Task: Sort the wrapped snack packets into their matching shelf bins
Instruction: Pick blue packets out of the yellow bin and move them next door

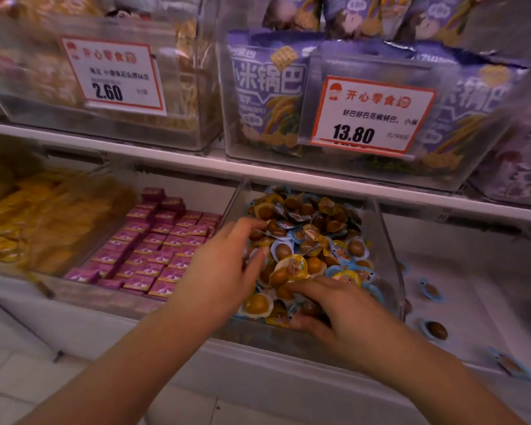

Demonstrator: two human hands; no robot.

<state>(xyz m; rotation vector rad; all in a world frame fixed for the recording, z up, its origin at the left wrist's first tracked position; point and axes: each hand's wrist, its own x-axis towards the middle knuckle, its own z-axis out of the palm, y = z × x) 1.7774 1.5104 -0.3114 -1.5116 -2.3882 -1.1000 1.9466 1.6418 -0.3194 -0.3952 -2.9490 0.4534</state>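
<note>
Both hands work in a clear shelf bin (390, 250) heaped with small wrapped snack packets (307, 237).

The left hand (224, 265) lies on the heap's left side, fingers curled onto packets; the right hand (334, 308) pinches packets at the front edge. Pink boxes (157, 246) fill the neighbouring bin, and stray packets (436, 329) lie to the right.

Both hands reached into a clear bin (390, 240) heaped with wrapped egg packets (311, 240). The left hand (224, 268) curled over packets at the heap's left; the right hand (334, 308) gripped packets just beside it. Stray packets (436, 329) lay right of the right hand.
</note>
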